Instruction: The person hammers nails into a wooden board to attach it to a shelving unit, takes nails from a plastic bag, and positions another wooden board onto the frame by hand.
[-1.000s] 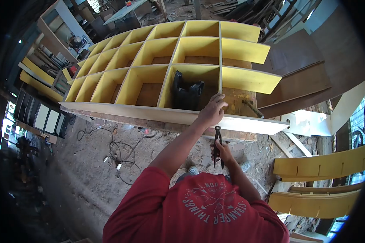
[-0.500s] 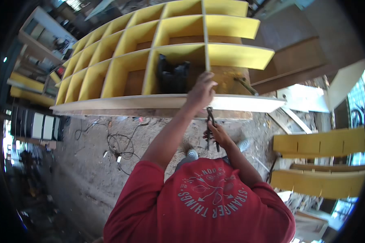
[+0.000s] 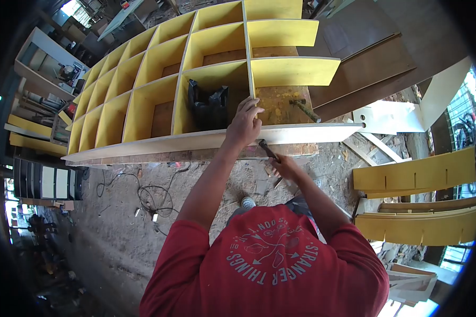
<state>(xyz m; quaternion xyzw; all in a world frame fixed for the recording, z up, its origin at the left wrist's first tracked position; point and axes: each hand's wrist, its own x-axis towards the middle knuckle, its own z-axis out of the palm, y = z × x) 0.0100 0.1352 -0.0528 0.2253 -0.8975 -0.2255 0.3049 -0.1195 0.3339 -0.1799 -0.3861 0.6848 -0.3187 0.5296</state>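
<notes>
A worker in a red shirt leans over one big yellow shelf unit, three rows of compartments deep, that fills upper ctr of frame on a bench. One pair of pincers, just below ctr, sits in the R hand, fingers closed round the handles; fingertips partly hidden. Its long axis slants, head up & to frame L at the lower edge of the white front board, handles down & to frame R; can't tell if head touches board. L hand, fingers close together & loosely bent, lies over that board and the end of an upright divider; can't tell how firmly it grips, if at all. Contents: one black bag in the front-row compartment just frame L of the L hand; one hammer in the open-ended bay to frame R, w/ its handle slanting down-right. Three yellow shelf ends jut at upper R of ctr. At R edge, at least two slotted yellow boards, upper one w/ three slots visible. One tangled cable lies lower L of ctr.
</notes>
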